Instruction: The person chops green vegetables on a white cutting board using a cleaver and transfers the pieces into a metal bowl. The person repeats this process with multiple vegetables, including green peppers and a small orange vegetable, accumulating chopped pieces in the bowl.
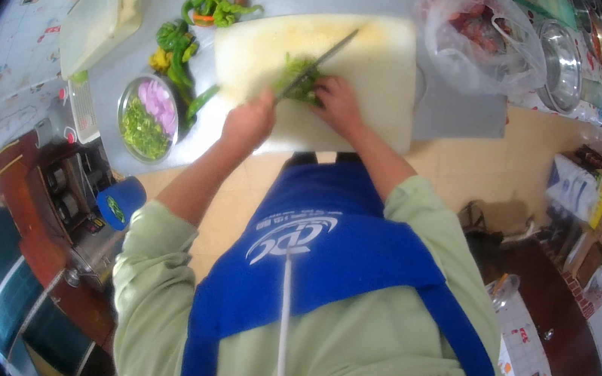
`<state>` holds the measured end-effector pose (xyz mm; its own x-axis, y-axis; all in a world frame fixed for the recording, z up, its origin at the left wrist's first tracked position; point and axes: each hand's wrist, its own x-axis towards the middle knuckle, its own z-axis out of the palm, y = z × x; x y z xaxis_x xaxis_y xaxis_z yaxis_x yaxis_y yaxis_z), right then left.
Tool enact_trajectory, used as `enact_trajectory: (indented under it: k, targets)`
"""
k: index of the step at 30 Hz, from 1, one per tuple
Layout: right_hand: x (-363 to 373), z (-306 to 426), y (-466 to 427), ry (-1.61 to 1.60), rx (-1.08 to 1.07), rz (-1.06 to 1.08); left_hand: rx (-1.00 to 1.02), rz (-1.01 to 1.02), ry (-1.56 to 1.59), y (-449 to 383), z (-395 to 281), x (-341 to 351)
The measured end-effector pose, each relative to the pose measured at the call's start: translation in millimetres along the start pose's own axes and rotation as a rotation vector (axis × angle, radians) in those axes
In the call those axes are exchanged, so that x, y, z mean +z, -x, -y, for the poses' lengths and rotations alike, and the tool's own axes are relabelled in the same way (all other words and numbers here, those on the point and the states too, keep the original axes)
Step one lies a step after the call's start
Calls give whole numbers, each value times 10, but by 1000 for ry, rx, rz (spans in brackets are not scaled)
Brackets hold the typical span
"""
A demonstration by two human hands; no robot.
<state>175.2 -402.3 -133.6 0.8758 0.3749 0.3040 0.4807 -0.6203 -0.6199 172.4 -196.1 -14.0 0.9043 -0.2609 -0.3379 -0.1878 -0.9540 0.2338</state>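
My left hand grips the handle of a kitchen knife. Its long dark blade slants up and to the right over a white cutting board. Beneath and beside the blade lies a small heap of chopped green vegetable, likely green pepper. My right hand has curled fingers pressing on the green pieces at the right of the blade, close to its edge. Left of the board stands a round metal bowl holding sliced purple onion and chopped greens.
Whole green peppers lie between bowl and board, with more peppers at the board's upper left corner. A pale plastic container stands far left. At right are a plastic bag of red meat-like pieces and a metal basin.
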Motion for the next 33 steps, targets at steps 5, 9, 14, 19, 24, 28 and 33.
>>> enact_trajectory:
  k: [5,9,14,19,24,28,33]
  targets:
    - [18,-11,-6,-3,-2,15,69,-57,26,-102,108,87]
    - [0,-16,-13,-31,-23,-1,127,-21,-20,-177,-13,-256]
    - [23,-18,7,7,9,33,16,-38,-58,-67,-136,-29]
    - [52,-50,-11,-3,0,37,85,-106,26,-140,-36,136]
    - [42,-40,-11,-45,36,51,17,65,9,-191,-85,-83]
    - [37,-37,-9,-9,31,51,7,-40,64,-91,-221,44]
    - [55,-58,-19,-23,36,62,26,49,69,-225,-126,-6]
